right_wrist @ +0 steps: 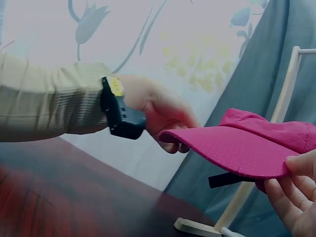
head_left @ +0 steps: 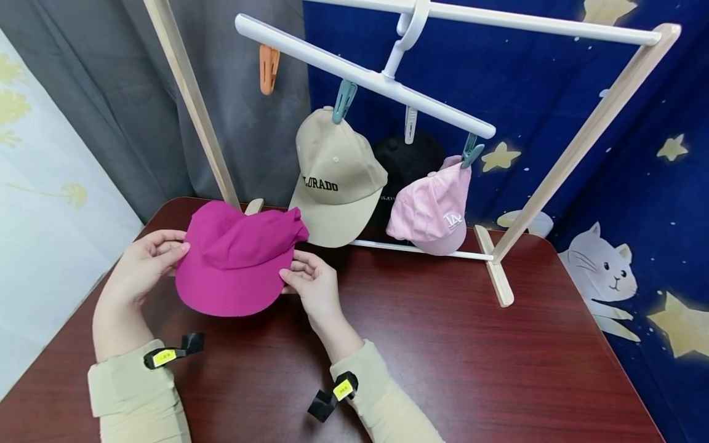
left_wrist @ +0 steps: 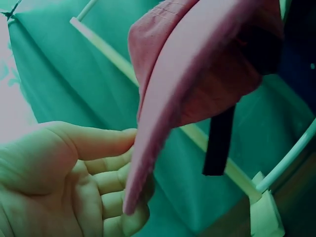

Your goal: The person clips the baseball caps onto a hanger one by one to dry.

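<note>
A magenta cap (head_left: 238, 258) is held above the table, its brim facing me and its crown slumped. My left hand (head_left: 145, 263) pinches the left edge of the brim between thumb and fingers; the left wrist view shows this grip on the brim (left_wrist: 163, 98) closely. On the other side, my right hand (head_left: 312, 283) pinches the brim's right edge, thumb on top and fingers beneath, as the right wrist view of the cap (right_wrist: 237, 148) confirms. A dark strap (right_wrist: 229, 179) hangs under the cap. Beyond it, a beige cap (head_left: 335, 166) hangs from a teal clip (head_left: 344, 101).
A white hanger (head_left: 360, 75) hangs tilted on a wooden rack (head_left: 581, 141). An orange clip (head_left: 269, 69) and a white clip (head_left: 410, 125) dangle from it. A pink cap (head_left: 429, 209) hangs at right from another teal clip (head_left: 472, 151); a black cap (head_left: 407, 160) sits behind.
</note>
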Demonstrator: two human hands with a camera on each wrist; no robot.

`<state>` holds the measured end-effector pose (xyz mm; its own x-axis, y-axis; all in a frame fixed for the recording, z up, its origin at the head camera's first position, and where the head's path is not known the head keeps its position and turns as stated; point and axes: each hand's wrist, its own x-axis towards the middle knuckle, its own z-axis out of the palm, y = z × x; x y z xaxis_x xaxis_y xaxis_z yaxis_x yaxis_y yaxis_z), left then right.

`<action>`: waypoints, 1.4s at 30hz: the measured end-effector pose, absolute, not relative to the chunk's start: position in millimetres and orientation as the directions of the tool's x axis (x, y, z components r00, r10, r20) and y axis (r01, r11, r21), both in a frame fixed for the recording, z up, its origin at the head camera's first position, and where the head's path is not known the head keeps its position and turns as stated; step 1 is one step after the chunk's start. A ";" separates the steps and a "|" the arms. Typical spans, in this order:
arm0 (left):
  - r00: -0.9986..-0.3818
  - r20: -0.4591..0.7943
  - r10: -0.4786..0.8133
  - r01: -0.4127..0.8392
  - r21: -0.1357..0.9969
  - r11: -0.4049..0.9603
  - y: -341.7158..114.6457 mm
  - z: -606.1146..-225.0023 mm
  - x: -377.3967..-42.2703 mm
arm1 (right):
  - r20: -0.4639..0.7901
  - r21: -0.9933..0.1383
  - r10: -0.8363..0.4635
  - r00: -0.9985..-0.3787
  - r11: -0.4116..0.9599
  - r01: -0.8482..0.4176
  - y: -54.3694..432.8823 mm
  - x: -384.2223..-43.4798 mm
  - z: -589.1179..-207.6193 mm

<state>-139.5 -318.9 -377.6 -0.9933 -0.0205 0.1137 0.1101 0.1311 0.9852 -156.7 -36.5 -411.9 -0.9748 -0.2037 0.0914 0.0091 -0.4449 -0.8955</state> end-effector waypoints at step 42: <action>-0.996 0.084 -0.011 0.084 0.979 -0.184 -280.5 -332.2 -171.4 | 0.256 -0.907 -0.181 -0.950 -0.384 -0.171 -1.1 -194.2 -380.7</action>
